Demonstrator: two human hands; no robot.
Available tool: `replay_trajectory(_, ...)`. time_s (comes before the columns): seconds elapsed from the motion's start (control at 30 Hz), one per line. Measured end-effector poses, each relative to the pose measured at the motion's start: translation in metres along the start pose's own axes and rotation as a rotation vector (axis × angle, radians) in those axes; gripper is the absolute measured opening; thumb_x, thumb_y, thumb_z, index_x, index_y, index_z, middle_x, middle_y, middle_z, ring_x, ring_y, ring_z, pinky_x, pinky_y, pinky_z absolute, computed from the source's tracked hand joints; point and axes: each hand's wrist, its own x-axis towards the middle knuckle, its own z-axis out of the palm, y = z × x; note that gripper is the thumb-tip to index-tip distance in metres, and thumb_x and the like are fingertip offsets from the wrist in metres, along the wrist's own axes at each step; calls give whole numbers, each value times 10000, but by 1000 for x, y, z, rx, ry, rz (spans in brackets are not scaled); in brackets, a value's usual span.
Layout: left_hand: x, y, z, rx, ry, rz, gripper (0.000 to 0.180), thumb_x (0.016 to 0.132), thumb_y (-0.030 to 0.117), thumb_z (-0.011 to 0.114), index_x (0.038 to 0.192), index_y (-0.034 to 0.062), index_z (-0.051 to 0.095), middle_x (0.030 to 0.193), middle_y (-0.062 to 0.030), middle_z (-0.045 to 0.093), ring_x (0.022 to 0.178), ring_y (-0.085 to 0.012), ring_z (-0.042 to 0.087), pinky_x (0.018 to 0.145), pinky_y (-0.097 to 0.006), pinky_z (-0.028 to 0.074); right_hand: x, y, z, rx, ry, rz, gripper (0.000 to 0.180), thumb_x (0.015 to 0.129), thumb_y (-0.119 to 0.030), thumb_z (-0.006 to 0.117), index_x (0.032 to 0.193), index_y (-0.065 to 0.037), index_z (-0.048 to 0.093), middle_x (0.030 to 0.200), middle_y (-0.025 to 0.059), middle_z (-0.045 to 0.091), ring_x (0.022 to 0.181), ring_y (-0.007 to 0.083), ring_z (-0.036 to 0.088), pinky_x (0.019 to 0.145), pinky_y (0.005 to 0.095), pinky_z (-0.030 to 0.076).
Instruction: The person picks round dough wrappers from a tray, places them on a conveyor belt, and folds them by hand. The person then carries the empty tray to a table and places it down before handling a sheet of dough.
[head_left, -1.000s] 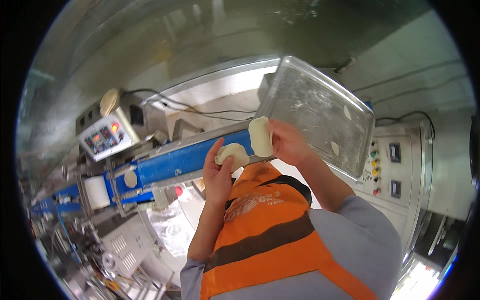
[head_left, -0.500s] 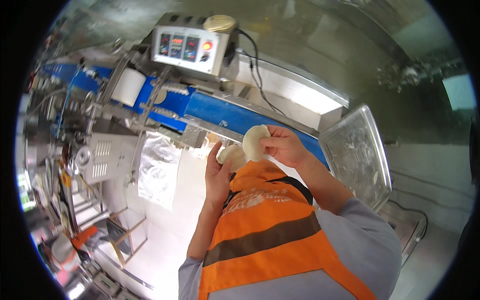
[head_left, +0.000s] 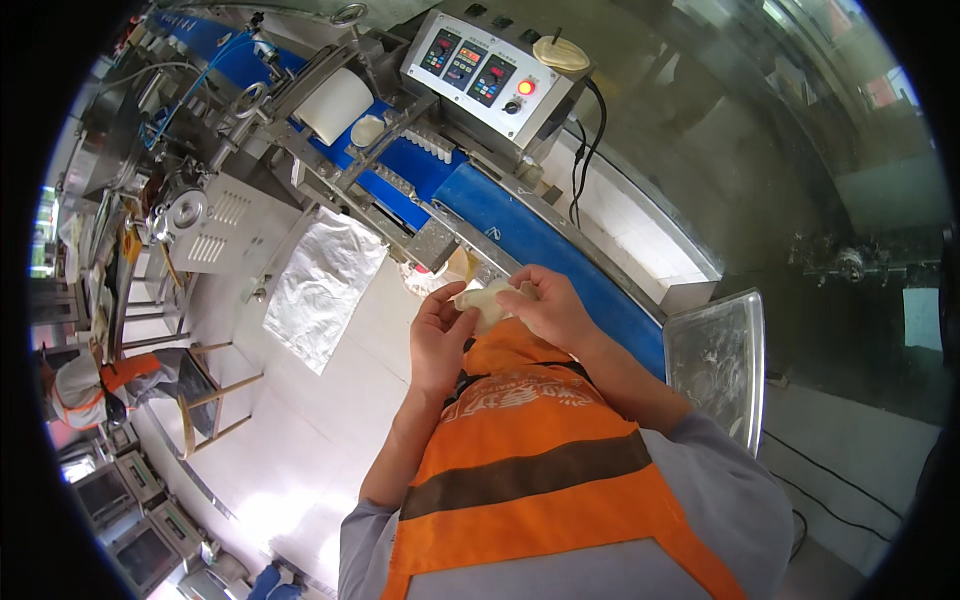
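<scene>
Both dough pieces are now coming together into one pale dough lump (head_left: 487,301). Left hand (head_left: 441,338) and right hand (head_left: 548,310) are pinching it together, above the blue conveyor belt (head_left: 540,240).

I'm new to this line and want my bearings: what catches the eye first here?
At centre, the left hand and right hand pinch a pale piece of dough together above an orange vest. Behind them a blue conveyor belt runs diagonally under a grey control box, and a metal tray sits at right.
</scene>
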Motion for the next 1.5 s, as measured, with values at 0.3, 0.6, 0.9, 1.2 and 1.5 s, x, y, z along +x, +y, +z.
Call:
replay_trajectory(0.3,17,-12,-9,-371,-73,-191,329,1008,114,559,1306,-25,539,1075,-82,667,932,-155,661,804,-279,544,-8,-15,-12,249,-86,8,157,921,-183,706,978,-69,614,890,-14,628,789,49,562,663,213,440)
replay_trajectory(0.6,20,1,-7,-796,-143,-251,244,1034,127,485,1261,45,518,1171,-103,650,1087,-243,655,960,-367,532,12,7,-33,561,215,250,335,894,-118,695,1204,-37,597,1073,55,608,944,127,587,782,273,485)
replay_trajectory(0.9,19,-22,-26,-782,-78,-234,304,996,86,522,1291,9,526,1237,-116,650,1150,-227,629,1015,-355,496,39,3,-29,316,110,91,479,867,-19,682,1319,31,531,1183,125,654,1048,195,642,891,315,517)
replay_trajectory(1.2,8,-22,-15,-766,-145,-285,478,1044,377,456,1406,65,463,1395,-92,546,1299,-232,525,1107,-414,412,25,-37,32,-340,-186,-177,269,885,-154,745,1107,-17,681,969,117,714,870,185,700,755,298,542)
replay_trajectory(1.5,22,-34,-29,-582,-188,-306,344,1058,166,458,1367,14,458,1324,-124,572,1213,-256,571,1046,-424,456,1,-15,30,-272,109,-208,352,834,-209,801,1105,-29,667,911,63,681,761,122,635,673,262,511)
